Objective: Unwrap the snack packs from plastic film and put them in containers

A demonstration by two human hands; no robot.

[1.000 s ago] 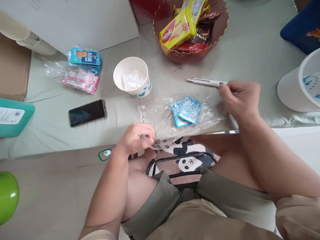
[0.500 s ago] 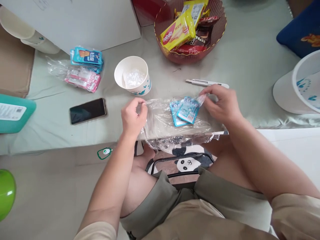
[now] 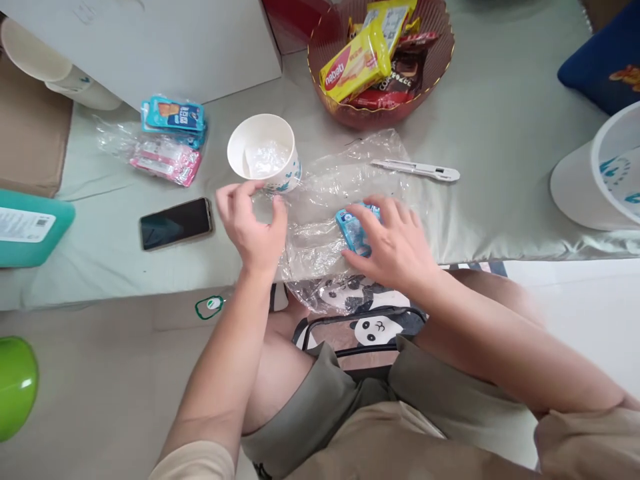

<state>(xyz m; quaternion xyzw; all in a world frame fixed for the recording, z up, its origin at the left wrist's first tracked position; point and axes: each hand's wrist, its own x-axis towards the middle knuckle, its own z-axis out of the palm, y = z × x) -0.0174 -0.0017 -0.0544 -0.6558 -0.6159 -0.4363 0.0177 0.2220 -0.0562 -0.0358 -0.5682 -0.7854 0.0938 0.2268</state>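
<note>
Right hand (image 3: 395, 243) has shifted toward eight o'clock, over blue packets (image 3: 353, 233) on plastic film (image 3: 320, 233), grip unclear; left hand (image 3: 254, 230), at their nine o'clock, has fingers parted.

Right hand (image 3: 393, 241) over blue packets (image 3: 349, 227) on clear plastic (image 3: 315, 235); left hand (image 3: 253, 227) near paper cup (image 3: 289, 176), fingers spread.

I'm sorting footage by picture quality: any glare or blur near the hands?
Head view: bright glints streak the clear plastic between the left hand and right hand; head view: both hands look reasonably sharp, though the right knee seems slightly smeared; head view: a small white highlight marks the green round thing at the left edge.
</note>
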